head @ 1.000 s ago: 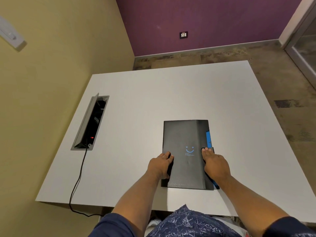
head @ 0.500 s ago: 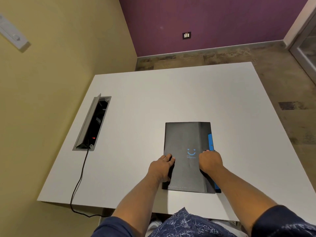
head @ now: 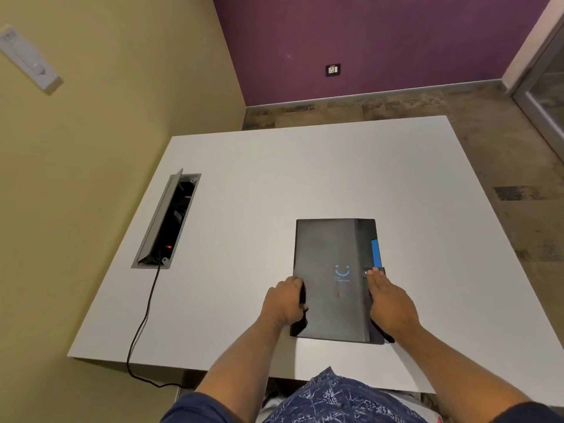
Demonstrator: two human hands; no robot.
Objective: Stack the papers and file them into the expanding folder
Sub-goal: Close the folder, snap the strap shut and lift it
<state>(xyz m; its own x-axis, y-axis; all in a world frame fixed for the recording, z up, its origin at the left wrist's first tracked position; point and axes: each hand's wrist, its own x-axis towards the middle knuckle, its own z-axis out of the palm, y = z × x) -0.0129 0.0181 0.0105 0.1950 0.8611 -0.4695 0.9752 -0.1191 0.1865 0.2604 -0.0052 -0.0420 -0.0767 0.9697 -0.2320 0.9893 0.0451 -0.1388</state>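
A dark grey expanding folder with a blue smile mark lies closed and flat on the white table, near the front edge. A blue strip shows along its right side. My left hand grips the folder's left edge, fingers curled around it. My right hand lies flat on the folder's right edge, fingertips by the small clasp tab. No loose papers are in view.
An open cable box is set into the table's left side, with a red light and a black cord running over the front edge. Yellow wall at left, purple wall behind, stone floor at right.
My right hand slid from the folder's face back to its right edge and flattened there. My left hand kept its hold on the left edge. The folder stayed put.
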